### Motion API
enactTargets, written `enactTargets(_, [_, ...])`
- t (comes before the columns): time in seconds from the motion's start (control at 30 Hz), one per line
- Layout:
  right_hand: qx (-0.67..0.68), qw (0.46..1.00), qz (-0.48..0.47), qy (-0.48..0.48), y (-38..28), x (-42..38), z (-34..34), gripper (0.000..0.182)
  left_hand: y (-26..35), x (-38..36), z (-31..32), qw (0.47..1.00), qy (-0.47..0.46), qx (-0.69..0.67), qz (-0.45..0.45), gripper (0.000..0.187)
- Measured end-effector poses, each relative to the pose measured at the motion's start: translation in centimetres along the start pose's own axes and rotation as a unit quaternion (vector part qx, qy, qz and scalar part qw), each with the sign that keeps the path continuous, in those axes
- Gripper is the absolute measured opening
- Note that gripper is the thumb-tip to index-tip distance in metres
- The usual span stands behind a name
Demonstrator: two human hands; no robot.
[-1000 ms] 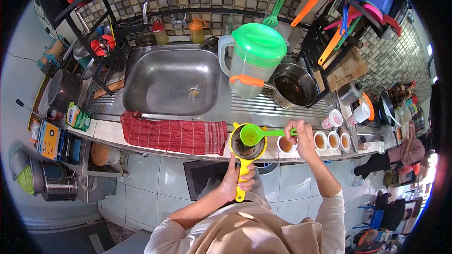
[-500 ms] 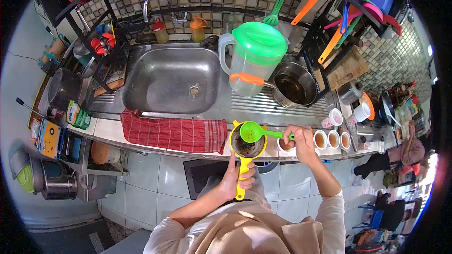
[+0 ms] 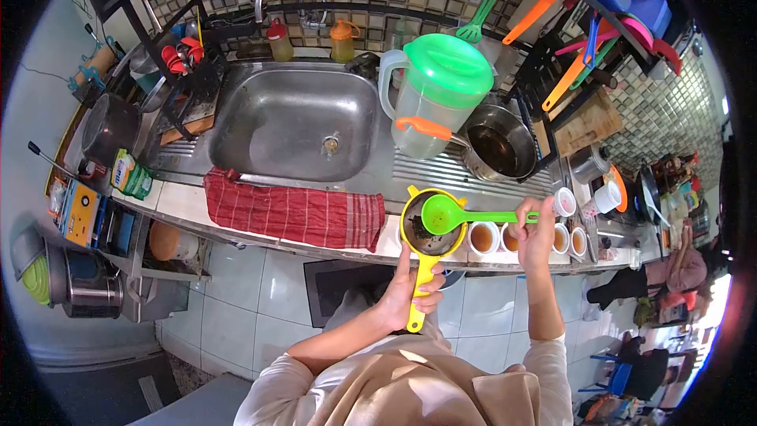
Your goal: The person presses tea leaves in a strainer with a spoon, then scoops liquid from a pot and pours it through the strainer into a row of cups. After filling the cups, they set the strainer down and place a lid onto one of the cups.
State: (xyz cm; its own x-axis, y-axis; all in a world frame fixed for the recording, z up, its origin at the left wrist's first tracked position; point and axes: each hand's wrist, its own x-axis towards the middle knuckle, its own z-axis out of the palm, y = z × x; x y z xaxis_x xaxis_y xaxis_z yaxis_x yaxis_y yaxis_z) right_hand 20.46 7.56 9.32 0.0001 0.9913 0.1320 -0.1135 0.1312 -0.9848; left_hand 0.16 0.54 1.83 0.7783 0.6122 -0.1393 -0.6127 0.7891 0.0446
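My left hand (image 3: 406,292) is wrapped round the handle of a yellow strainer (image 3: 424,288), held at the counter's front edge. Dark wet bits lie in the strainer's mesh. My right hand (image 3: 536,233) grips a green ladle (image 3: 442,215) by its long handle. The ladle's bowl overlaps the strainer's upper right part in this view. Just right of the strainer stands a white cup (image 3: 482,238) of brown liquid, with several similar cups in a row; the ladle handle and my right hand partly cover that row.
A red checked cloth (image 3: 288,217) lies left of the strainer, before a steel sink (image 3: 292,130). Behind stand a green-lidded pitcher (image 3: 441,95) and a pot (image 3: 498,142) holding dark liquid, its orange handle pointing left. Two more white cups (image 3: 564,202) sit farther right.
The strainer and the ladle have moved slightly to the right, with my right hand shifting right too. The view has shifted a little. Both hands keep their holds.
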Motion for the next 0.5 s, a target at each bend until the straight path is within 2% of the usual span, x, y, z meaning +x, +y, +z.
enactTargets(0.03, [0.020, 1.000, -0.001, 0.020, -0.3, -0.1, 0.3, 0.057, 0.0, 0.1, 0.3, 1.000, -0.004, 0.000, 0.002, 0.059])
enactTargets(0.17, [0.040, 0.998, -0.038, -0.008, -0.9, -0.3, 0.2, 0.054, -0.4, 0.2, 1.2, 1.000, -0.011, 0.007, 0.009, 0.059])
enactTargets(0.27, [0.063, 0.997, -0.041, 0.023, -0.4, -0.6, 0.1, 0.058, -0.7, 0.4, 1.2, 1.000, -0.009, 0.012, 0.010, 0.059])
enactTargets(0.5, [-0.071, 0.987, -0.143, 0.003, 0.3, -2.3, 0.3, 0.063, -0.8, 0.3, 1.1, 1.000, -0.003, 0.007, 0.014, 0.060])
